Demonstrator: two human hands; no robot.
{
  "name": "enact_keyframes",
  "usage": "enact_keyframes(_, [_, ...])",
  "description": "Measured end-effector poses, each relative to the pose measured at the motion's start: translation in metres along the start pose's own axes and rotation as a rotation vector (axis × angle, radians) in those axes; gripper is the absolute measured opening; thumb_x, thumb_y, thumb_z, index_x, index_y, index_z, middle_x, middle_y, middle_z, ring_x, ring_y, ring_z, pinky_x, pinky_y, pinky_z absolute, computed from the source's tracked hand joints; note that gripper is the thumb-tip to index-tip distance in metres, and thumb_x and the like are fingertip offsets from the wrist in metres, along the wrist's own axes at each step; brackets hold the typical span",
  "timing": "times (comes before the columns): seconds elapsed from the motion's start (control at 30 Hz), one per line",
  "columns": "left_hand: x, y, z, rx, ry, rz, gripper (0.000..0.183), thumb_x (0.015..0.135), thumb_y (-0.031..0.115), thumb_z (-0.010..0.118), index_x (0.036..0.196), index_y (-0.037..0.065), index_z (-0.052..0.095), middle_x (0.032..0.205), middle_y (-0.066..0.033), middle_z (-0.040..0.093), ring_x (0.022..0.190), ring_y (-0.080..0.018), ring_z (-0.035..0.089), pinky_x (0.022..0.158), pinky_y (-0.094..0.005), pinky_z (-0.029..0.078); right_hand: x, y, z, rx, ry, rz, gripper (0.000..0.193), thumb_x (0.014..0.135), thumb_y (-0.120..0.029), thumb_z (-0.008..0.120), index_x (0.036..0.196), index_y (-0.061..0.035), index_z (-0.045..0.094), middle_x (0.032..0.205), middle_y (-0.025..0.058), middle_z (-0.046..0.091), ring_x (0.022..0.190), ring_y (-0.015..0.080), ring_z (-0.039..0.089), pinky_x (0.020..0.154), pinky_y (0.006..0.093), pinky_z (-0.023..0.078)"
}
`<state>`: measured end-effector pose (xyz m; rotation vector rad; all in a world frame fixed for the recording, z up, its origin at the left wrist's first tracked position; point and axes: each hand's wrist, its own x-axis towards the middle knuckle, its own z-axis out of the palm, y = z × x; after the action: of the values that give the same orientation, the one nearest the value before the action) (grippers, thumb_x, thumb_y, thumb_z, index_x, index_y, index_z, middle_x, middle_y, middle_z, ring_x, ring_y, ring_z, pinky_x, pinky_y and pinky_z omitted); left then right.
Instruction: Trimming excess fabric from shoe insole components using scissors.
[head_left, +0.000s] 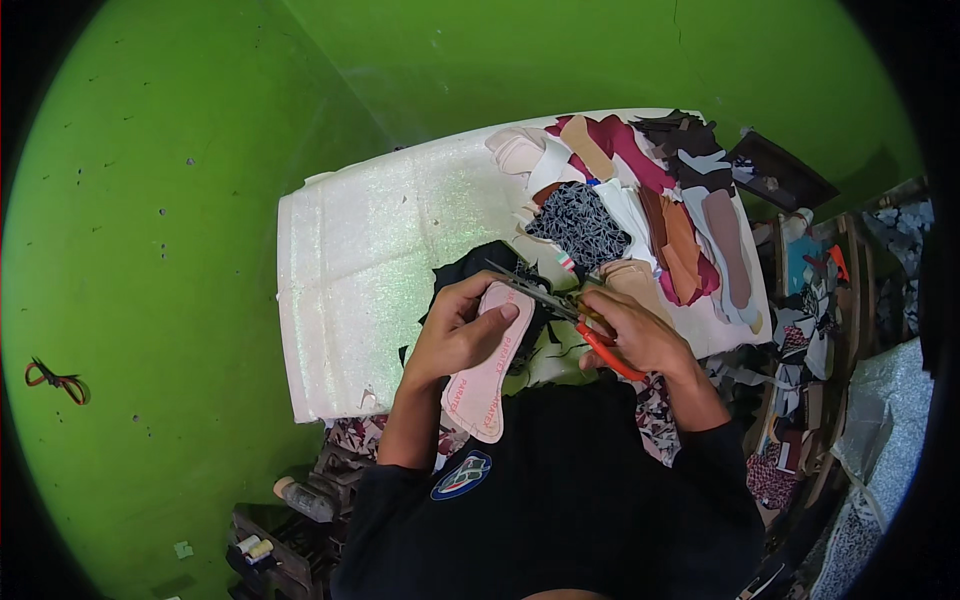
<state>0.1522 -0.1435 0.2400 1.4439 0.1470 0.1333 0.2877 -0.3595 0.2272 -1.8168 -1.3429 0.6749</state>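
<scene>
My left hand (455,335) grips a pale pink shoe insole (483,385) together with a piece of black fabric (485,262) that sticks out behind it. My right hand (635,330) holds scissors with orange handles (603,350). The scissor blades (530,288) lie across the insole's top end, against the black fabric. Both hands hover over the near edge of a white glittery work board (350,270).
A pile of cut fabric and insole shapes (640,210) in pink, maroon, brown and patterned black covers the board's right part. Crates with scraps (810,330) stand at the right. Thread spools and a bottle (300,500) sit low left. Green walls surround the board.
</scene>
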Motion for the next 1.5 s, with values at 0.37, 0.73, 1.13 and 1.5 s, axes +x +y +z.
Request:
enact_keyframes(0.37, [0.008, 0.017, -0.002, 0.031, -0.024, -0.255, 0.012, 0.085, 0.007, 0.055, 0.094, 0.000, 0.059, 0.073, 0.0035, 0.055, 0.062, -0.0019, 0.045, 0.054, -0.0199, 0.036, -0.012, 0.028, 0.032, 0.605, -0.128, 0.221, 0.032, 0.086, -0.022, 0.062, 0.107, -0.0012, 0.050, 0.086, 0.0075, 0.052, 0.077, 0.0166, 0.053, 0.067, 0.0290, 0.044])
enact_keyframes(0.73, [0.009, 0.008, -0.007, 0.135, -0.050, -0.190, 0.015, 0.080, 0.007, 0.056, 0.091, -0.003, 0.061, 0.074, 0.0009, 0.058, 0.065, -0.0049, 0.048, 0.057, -0.0225, 0.039, -0.016, 0.032, 0.028, 0.558, -0.183, 0.165, 0.028, 0.083, -0.010, 0.060, 0.106, 0.0003, 0.048, 0.081, 0.0066, 0.051, 0.070, 0.0150, 0.052, 0.065, 0.0260, 0.044])
enact_keyframes(1.13, [0.010, 0.021, -0.009, 0.199, -0.116, -0.264, 0.012, 0.082, 0.005, 0.057, 0.091, -0.001, 0.062, 0.066, 0.0072, 0.051, 0.056, -0.0004, 0.039, 0.048, -0.0196, 0.030, -0.011, 0.017, 0.017, 0.053, -0.126, 0.027, 0.044, 0.080, -0.027, 0.071, 0.097, 0.0027, 0.043, 0.085, 0.0187, 0.052, 0.077, 0.0326, 0.052, 0.069, 0.0378, 0.042])
enact_keyframes(1.5, [0.003, 0.004, -0.016, 0.291, -0.091, -0.070, 0.016, 0.081, 0.006, 0.059, 0.095, -0.003, 0.062, 0.059, 0.0043, 0.046, 0.052, -0.0032, 0.035, 0.044, -0.0231, 0.028, -0.004, -0.011, 0.003, -0.163, 0.019, 0.026, 0.058, 0.071, -0.038, 0.077, 0.096, 0.0037, 0.045, 0.086, 0.0181, 0.055, 0.077, 0.0367, 0.056, 0.067, 0.0420, 0.044])
